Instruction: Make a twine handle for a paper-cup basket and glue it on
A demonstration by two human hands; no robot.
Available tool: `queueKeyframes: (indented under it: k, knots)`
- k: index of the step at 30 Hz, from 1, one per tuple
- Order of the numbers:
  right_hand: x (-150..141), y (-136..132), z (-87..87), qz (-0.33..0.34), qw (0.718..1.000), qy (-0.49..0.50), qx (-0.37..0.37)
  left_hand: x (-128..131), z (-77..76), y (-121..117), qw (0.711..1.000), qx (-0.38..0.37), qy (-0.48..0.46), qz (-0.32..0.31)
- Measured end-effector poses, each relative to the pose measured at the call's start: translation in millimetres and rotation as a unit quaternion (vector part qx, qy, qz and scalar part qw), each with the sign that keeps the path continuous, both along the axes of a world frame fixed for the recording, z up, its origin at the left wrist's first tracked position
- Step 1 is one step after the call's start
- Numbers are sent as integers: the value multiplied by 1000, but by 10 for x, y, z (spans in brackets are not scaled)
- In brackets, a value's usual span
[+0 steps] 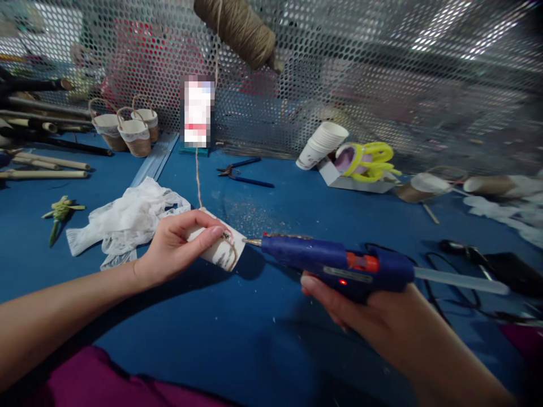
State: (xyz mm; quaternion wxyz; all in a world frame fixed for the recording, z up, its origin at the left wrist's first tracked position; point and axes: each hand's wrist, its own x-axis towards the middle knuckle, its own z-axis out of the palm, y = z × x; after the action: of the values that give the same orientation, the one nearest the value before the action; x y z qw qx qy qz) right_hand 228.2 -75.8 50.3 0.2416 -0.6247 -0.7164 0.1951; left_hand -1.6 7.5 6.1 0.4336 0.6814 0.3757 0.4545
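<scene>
My left hand [186,243] is closed around a white paper cup [224,257] lying on its side, with brown twine looped near its rim. The twine [197,178] runs from the cup up towards a large spool [241,31] overhead. My right hand [360,308] grips a blue hot glue gun [322,257], its red light lit and a clear glue stick jutting from the back. The metal nozzle points left and lies close to the cup's edge; whether it touches, I cannot tell. White lace [131,217] lies in a heap beyond my left hand.
Blue-handled pliers [246,175] lie mid-table. Stacked paper cups [324,141] and a box with yellow-handled scissors [369,161] stand back right. Small twine-wrapped baskets [136,138] and sticks [42,172] are at left. A perforated metal screen [161,45] closes the back; black cable [441,282] lies right.
</scene>
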Motion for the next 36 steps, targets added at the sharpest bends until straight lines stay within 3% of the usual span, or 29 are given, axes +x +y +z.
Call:
queueKeyframes:
  k: [4, 25, 36]
  knots:
    - [13, -4, 18, 3, 999, 10, -41, 3, -3, 1, 1000, -1, -5, 1]
    - [26, -11, 35, 9, 1000, 6, -5, 4, -5, 11, 1000, 19, -8, -3]
    - [15, 14, 43, 56, 998, -25, -12, 3, -45, 26, 997, 70, -12, -6]
